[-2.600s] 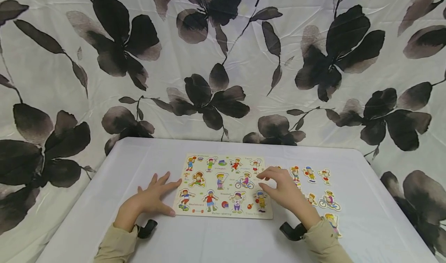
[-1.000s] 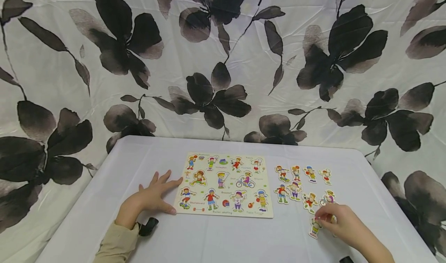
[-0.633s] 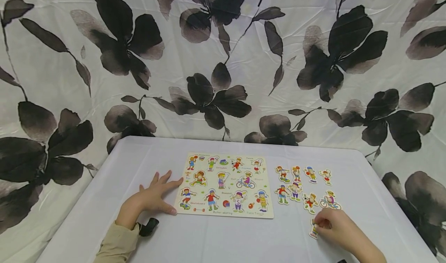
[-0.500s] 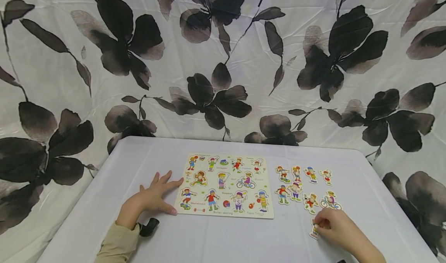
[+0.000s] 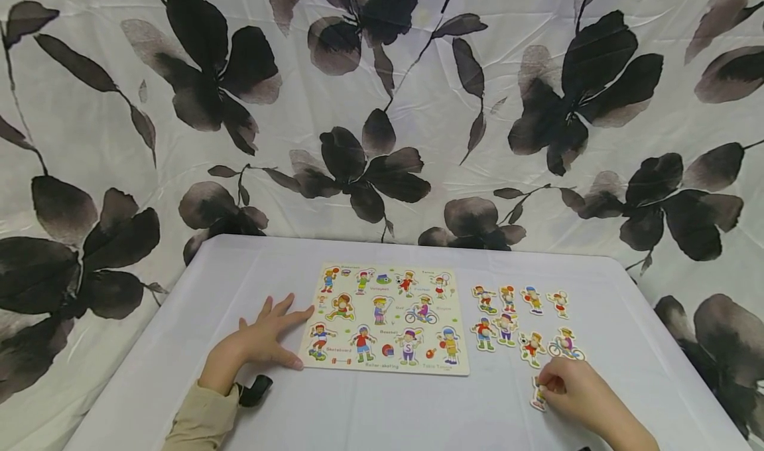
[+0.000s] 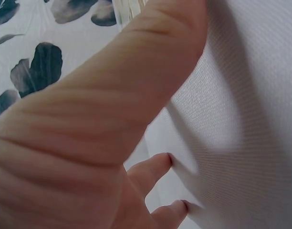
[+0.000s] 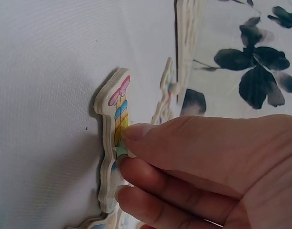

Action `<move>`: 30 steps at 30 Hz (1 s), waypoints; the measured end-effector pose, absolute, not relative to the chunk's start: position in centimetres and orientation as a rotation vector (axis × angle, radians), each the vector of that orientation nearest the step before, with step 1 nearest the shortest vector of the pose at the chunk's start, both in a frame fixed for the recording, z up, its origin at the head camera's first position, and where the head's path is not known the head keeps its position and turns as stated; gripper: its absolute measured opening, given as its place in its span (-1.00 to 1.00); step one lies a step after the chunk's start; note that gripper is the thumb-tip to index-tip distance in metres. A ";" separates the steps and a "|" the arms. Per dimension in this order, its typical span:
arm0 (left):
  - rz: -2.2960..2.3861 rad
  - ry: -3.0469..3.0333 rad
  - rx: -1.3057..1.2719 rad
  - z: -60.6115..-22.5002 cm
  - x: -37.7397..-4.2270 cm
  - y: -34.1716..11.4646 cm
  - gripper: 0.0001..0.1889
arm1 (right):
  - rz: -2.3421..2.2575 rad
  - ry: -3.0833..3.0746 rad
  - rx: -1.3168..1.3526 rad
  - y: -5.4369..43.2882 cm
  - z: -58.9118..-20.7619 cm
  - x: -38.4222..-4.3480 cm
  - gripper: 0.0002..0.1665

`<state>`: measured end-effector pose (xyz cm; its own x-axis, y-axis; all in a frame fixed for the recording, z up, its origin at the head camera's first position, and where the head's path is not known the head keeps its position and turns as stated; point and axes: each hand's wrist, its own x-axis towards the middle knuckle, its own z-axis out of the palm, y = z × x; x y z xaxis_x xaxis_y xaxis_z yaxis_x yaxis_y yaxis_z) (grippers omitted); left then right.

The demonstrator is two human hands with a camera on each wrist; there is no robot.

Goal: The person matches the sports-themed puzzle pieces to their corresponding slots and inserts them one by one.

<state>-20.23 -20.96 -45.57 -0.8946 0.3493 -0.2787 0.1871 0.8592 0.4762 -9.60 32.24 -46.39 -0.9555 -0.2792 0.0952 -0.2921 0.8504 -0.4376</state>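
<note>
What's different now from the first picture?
The right hand left the board's right edge, moving right and closer to the person. Now it pinches a puzzle piece lying on the table. The left hand and the board stayed put.

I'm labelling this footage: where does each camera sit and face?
Head: on the person's head, facing forward and down at the board; left hand, right hand and one sleeve show.
Left wrist: on that wrist, facing past its fingers over the white table; only that hand shows.
Right wrist: on that wrist, facing the puzzle piece its hand pinches; only that hand shows.
Head and right wrist share that piece.
</note>
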 end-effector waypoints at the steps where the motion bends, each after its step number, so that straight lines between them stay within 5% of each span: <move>1: 0.635 2.675 0.400 -45.6 -20.2 -21.0 0.11 | 0.714 -2.990 0.467 32.3 -46.4 -9.6 -0.78; 30: 0.692 2.669 0.394 -46.0 -20.2 -21.1 0.12 | 0.700 -3.039 0.469 31.0 -44.1 -11.7 -0.80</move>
<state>-20.17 -21.10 -45.97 -0.8982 0.3494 -0.2666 0.1760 0.8418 0.5103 -11.71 30.97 -44.06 -0.9557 -0.2894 0.0543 -0.2840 0.8573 -0.4294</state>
